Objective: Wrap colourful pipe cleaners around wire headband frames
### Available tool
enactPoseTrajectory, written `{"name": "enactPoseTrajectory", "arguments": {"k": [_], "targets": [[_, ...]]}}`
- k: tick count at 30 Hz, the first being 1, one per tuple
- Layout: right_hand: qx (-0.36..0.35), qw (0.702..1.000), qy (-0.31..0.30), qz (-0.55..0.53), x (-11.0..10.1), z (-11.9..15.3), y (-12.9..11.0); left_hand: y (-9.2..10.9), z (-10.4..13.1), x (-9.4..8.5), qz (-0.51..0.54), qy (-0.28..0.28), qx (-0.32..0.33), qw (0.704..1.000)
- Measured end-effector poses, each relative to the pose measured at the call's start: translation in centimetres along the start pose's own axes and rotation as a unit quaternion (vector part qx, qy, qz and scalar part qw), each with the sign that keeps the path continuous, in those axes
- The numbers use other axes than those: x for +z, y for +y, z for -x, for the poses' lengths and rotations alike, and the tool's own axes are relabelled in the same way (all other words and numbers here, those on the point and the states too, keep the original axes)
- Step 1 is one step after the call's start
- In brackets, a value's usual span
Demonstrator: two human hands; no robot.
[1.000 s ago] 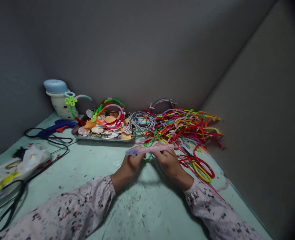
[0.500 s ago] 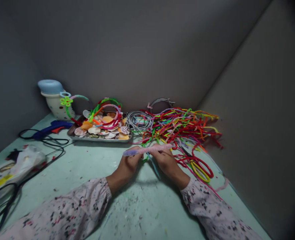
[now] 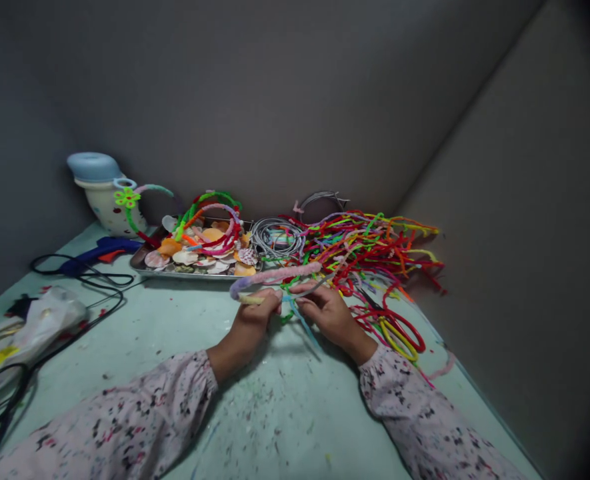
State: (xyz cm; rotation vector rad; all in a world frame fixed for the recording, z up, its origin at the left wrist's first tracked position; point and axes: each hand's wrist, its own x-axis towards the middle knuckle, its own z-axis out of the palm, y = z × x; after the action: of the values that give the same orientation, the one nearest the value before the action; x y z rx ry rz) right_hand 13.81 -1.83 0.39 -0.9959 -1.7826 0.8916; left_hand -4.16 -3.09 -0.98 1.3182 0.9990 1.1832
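Observation:
Between my hands is a bent wire band wrapped in pipe cleaner (image 3: 279,274), its colour running from pink through purple to pale yellow. My left hand (image 3: 255,319) is closed around the yellow stretch, close to where a light blue pipe cleaner (image 3: 306,327) meets the band and hangs down. Thumb and fingers of my right hand (image 3: 331,317) are closed at the blue strand beside the left fingertips. A thin bare grey wire (image 3: 319,283) runs up and right across the right fingers. What exactly the right fingertips pinch is partly hidden.
Behind my hands stands a metal tray (image 3: 195,274) of shells with wrapped rings on top. A wire coil (image 3: 279,240) and a heap of pipe cleaners (image 3: 375,243) lie right of it. Scissors (image 3: 395,337), a blue glue gun (image 3: 95,255), its cord, a plastic bag (image 3: 57,313) and a bottle (image 3: 107,200) surround.
The band has turned in my hands; its yellow stretch and bare grey wire now show, and its pink end has shifted left and up. The blue strand still hangs down.

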Motion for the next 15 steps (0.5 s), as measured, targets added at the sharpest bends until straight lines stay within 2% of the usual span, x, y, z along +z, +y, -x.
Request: {"name": "enactPoseTrajectory", "arguments": {"k": [3,7,15], "targets": [[-0.054,0.996,0.019,0.066,0.4,0.1,0.0,0.1,0.1,0.1,0.011,0.005,-0.033,0.999],[-0.11,0.989,0.025,0.09,0.5,0.1,-0.3,0.4,0.1,0.3,0.009,0.007,-0.036,0.999],[-0.131,0.986,0.045,0.098,0.3,0.1,0.0,1.4,0.2,0.3,-0.031,0.0,-0.03,0.999]]}}
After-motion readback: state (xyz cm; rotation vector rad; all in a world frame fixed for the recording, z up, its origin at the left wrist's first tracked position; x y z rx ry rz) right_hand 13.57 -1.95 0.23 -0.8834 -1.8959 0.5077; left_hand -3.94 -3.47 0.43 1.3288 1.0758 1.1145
